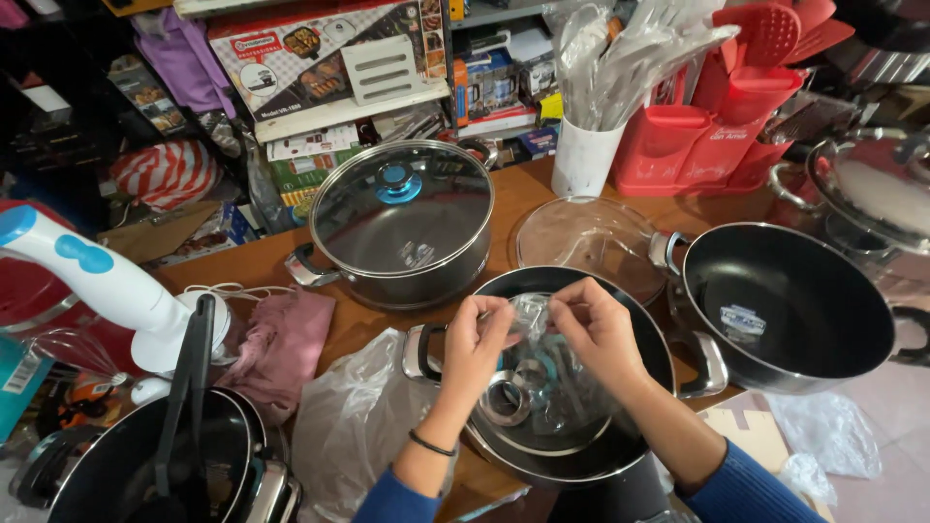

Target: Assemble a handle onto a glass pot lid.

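Clear plastic wrap [531, 315] is what I have between both sets of fingers, bunched up over the glass lid [542, 407] that sits in the black pot [581, 291] right in front of me on the wooden table [368, 324]. My left hand [475, 344] pinches one edge of the film between thumb and forefinger, and my right hand [596, 324] pinches the other edge the same way, the remaining fingers curled loosely. From here I judge the risk to be the lid itself: it is smooth curved glass with a steel rim and a blue-ringed knob (slippery stuff), and if the film snags on the knob while I tug, the lid could tip or slide against the pot's dark non-stick lining and scratch it. The film is thin and crinkly, so it may also tear rather than come away whole. Just beside the pot on my left lies a crumpled plastic bag [354, 426] and a soft pink cloth [281, 349]. A second bare glass lid [591, 237] lies behind, touching the open black pan [785, 305] on my right, and a lidded pot [402, 223] stands further back.
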